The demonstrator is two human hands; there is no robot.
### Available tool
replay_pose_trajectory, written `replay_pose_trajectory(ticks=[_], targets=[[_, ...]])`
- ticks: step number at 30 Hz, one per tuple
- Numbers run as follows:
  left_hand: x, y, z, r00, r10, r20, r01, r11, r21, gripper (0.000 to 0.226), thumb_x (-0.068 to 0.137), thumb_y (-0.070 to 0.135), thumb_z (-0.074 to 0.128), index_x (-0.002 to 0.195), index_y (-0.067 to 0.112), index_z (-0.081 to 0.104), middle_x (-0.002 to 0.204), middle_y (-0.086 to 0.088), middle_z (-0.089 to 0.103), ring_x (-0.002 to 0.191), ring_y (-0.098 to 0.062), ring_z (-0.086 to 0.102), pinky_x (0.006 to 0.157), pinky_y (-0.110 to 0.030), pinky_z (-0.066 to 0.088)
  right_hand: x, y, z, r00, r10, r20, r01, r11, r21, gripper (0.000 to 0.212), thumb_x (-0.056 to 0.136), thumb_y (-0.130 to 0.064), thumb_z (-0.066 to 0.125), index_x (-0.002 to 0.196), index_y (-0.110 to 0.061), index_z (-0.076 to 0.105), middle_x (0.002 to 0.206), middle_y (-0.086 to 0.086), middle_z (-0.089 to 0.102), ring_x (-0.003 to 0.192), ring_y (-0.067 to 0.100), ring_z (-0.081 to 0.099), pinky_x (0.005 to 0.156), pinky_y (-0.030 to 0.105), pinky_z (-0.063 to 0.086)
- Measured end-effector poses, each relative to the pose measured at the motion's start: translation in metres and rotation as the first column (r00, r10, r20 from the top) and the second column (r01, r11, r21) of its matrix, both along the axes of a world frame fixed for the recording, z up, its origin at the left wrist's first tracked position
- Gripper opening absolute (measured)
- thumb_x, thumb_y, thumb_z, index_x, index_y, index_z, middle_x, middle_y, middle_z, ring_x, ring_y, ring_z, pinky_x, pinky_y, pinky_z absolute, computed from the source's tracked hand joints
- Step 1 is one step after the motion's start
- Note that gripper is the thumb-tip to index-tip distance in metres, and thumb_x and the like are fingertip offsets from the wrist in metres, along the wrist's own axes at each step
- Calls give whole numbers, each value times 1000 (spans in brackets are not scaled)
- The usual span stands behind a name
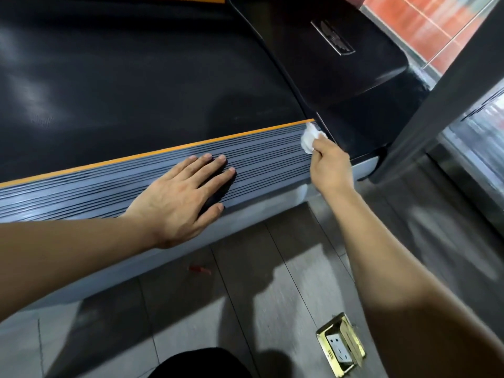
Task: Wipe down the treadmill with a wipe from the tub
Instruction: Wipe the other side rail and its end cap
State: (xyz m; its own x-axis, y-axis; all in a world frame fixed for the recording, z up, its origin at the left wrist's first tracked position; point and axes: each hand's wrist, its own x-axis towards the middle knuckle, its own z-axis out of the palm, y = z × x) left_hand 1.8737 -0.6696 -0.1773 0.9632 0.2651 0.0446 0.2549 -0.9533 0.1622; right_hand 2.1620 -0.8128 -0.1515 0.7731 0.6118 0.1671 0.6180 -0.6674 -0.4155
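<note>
The treadmill's black belt point(131, 85) fills the upper left, edged by an orange strip and a grey ribbed side rail point(81, 192). My left hand point(180, 197) lies flat on that rail, fingers straight and spread. My right hand point(330, 165) grips a crumpled white wipe point(309, 139) and holds it against the far end of the rail, where the rail meets the black motor cover point(341, 77). The tub is not in view.
A dark upright post point(447, 88) of the treadmill rises at the right, with a window behind it. A brass floor socket point(341, 347) stands open in the grey tile floor near my right forearm. A small red object point(200, 269) lies on the floor below the rail.
</note>
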Motion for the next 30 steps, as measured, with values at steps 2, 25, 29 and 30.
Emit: replay_pose_trajectory(ticks=[2,25,29,30], targets=[[0,0,-1,1000,-1,-3,1,1000,5,72,100,61,7,164,28,3,171,-1,3,158,-19,-1,128,-40,4,-44,-1,-9,993,121,11,-121,990,71,27,101,-9,41,104,-6,67,117,10,69,112,29,63,88,20,43],[-4,-2,2,998,65,17,-64,998,-29,80,96,65,19,162,20,21,169,-8,18,156,-27,14,128,-40,9,-103,-3,-27,953,299,50,-303,943,139,39,95,-12,45,123,-5,70,141,9,60,133,22,52,114,32,39],[-18,-3,3,994,107,8,-107,993,-41,80,96,65,17,162,21,21,169,-9,18,156,-28,14,128,-39,6,-61,-16,-15,953,300,36,-302,952,48,42,94,-8,44,130,-7,66,145,9,57,135,23,51,116,31,36],[-28,-3,2,992,124,-2,-124,991,-42,79,96,65,14,163,23,18,170,-7,14,157,-27,11,128,-39,5,-38,-16,-11,979,200,29,-200,979,27,40,95,-8,43,128,-5,66,145,11,57,134,27,53,113,32,38]])
